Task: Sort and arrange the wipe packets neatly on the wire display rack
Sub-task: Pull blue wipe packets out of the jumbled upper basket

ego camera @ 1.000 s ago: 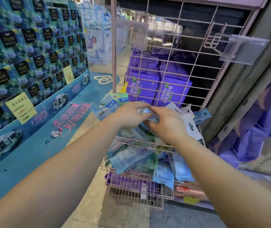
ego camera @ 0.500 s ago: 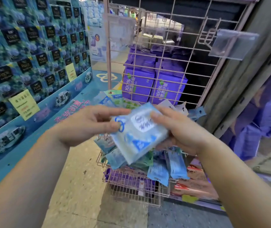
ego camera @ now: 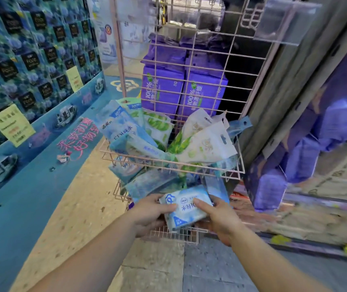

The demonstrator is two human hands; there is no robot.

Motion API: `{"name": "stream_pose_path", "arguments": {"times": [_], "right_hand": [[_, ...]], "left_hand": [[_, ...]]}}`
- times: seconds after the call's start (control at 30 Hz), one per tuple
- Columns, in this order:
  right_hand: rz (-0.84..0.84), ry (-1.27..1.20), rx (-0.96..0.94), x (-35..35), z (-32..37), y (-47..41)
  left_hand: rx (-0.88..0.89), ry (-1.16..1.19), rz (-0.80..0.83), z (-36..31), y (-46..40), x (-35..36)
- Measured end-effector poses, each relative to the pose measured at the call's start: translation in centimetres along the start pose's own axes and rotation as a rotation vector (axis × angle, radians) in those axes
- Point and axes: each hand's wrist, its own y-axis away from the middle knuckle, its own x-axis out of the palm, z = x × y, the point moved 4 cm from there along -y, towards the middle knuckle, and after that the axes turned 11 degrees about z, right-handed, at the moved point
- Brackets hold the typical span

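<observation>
Both hands are on one blue-and-white wipe packet [ego camera: 186, 208], held low in front of the pink wire rack [ego camera: 191, 66], just over the lower basket [ego camera: 176, 233]. The left hand [ego camera: 149, 213] pinches the packet's left end, thumb on top and fingers curled underneath. The right hand [ego camera: 221, 220] does the same on the right, thumb lying across the printed face. So both are closed on the packet, neither loose.

The upper basket [ego camera: 239, 171] is a mess: blue packets [ego camera: 118, 128] lean to the left, green-leaf packets [ego camera: 157, 126] sit in the middle, and pale cream packets [ego camera: 207, 144] fan out to the right, w/ more blue ones hanging down through the wires below. Behind the grid stand purple boxed packs [ego camera: 181, 87], and a clear sign holder [ego camera: 284, 20] is clipped at the top right.

As for handling, the packet looks light and soft, a film pouch that prob. gives under the thumbs (it already bows a little between the two grips). The film is glossy, so likely a bit slippery, and a one-finger pinch could let it slide. Holding it by the two short ends as here seems sound; gripping the sealed edge or the hang tab would be firmer than squeezing the middle, which just squashes. Nothing fragile, but the wires could snag a corner when it goes in. Sorting is barely started, judging by the jumble.
</observation>
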Motion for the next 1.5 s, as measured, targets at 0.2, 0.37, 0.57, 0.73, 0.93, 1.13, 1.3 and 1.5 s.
{"name": "stream_pose_path", "arguments": {"times": [0.2, 0.37, 0.57, 0.73, 0.93, 1.13, 1.3, 1.5], "right_hand": [[-0.156, 0.052, -0.154, -1.3, 1.5, -2.7], [-0.071, 0.286, -0.007, -1.1, -0.3, -3.0], [-0.549, 0.730, -0.009, -6.4, 1.0, -3.1], [-0.335, 0.758, 0.167, -7.6, 0.2, -6.4], [-0.568, 0.900, 0.105, -9.3, 1.3, -6.9], [-0.687, 1.011, -0.114, -10.1, 1.3, -3.5], [-0.571, 0.854, -0.245, -9.7, -0.2, 0.1], [-0.050, 0.503, -0.182, -5.9, -0.5, 3.8]], "left_hand": [[0.159, -0.096, -0.412, -0.1, -5.0, 1.8], [0.070, -0.247, -0.291, -0.2, -5.7, 0.3], [0.041, -0.306, -0.309, -0.1, -4.2, -1.7], [0.058, -0.459, -0.215, 1.0, -4.9, -0.7], [0.037, -0.375, -0.211, 2.3, -5.3, -0.1], [0.034, -0.444, -0.133, 1.3, -7.1, 2.2], [0.128, -0.441, -0.358, 0.9, -6.4, 3.3], [0.141, -0.312, 0.025, 2.9, -4.3, 6.3]]}}
